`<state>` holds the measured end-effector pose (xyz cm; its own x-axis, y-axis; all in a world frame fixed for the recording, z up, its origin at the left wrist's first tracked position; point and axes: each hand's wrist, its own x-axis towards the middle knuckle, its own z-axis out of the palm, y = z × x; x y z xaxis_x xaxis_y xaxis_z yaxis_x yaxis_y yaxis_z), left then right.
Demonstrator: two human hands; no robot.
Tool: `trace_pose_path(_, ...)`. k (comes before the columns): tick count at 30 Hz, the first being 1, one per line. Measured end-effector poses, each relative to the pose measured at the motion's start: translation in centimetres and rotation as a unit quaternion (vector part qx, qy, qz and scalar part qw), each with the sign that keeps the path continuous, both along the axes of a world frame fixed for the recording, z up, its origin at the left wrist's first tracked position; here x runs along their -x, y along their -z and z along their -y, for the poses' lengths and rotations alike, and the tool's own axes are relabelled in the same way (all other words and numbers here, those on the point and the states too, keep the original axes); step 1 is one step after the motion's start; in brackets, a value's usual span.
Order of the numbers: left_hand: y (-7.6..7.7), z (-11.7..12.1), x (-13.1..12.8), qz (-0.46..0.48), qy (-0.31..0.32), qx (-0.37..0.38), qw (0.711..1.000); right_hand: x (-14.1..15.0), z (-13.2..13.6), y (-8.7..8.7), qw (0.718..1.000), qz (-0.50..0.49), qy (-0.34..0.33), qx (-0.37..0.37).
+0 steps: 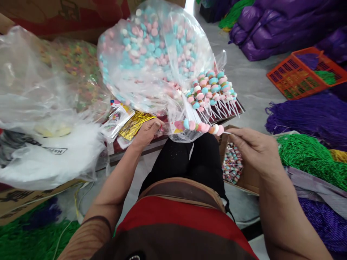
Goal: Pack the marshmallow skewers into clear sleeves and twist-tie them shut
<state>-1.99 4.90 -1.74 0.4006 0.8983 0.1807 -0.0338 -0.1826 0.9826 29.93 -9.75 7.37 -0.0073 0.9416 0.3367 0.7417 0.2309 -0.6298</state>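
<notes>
Bagging looks in hand: at nine o'clock the left hand [148, 133] pinches a clear sleeve [173, 126]; at three the right hand [255, 146] grips the candy skewer [205, 128], probably needing straight, gentle feeding. Just three o'clock of centre, its sweets run pink, blue, white, orange

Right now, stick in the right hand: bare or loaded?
Loaded. The candy skewer carries a row of pink, white and blue pieces; the right hand pinches its bare white end.
</notes>
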Motion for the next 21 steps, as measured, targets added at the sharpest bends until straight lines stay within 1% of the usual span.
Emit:
trace_pose_path(3, -0.7, -0.2, 0.1, -0.064, 0.033, -0.036, 0.997, -0.4, 0.1, -0.1, 1.0, 0.015, -0.001, -0.013)
trace_pose_path(6, -1.4, -0.4, 0.0, -0.097, 0.056, -0.059, 0.992, -0.6, 0.1, 0.1, 1.0, 0.018, 0.002, -0.023)
trace_pose_path(8, -1.9, -0.4, -0.2, -0.111, 0.067, -0.064, 0.99, -0.8, -0.1, 0.3, 0.999, 0.04, -0.007, -0.034)
trace_pose_path(11, -2.8, -0.2, -0.5, -0.137, 0.086, -0.073, 0.984, -1.2, -0.6, 0.8, 0.993, 0.091, -0.036, -0.072)
trace_pose_path(14, -3.7, -0.1, -0.8, -0.166, 0.102, -0.086, 0.977, -1.3, -1.0, 1.5, 0.988, 0.113, -0.042, -0.097)
trace_pose_path(16, -4.1, 0.1, -0.9, -0.175, 0.108, -0.089, 0.975, -0.9, -0.9, 2.1, 0.991, 0.098, -0.046, -0.081)
trace_pose_path(18, -4.3, 0.2, -1.1, -0.177, 0.117, -0.088, 0.973, -0.3, -0.7, 2.9, 0.996, 0.061, -0.038, -0.05)
trace_pose_path(21, -4.6, 0.5, -1.3, -0.172, 0.125, -0.061, 0.975, 0.5, -0.1, 3.9, 1.0, 0.001, 0.011, -0.021)
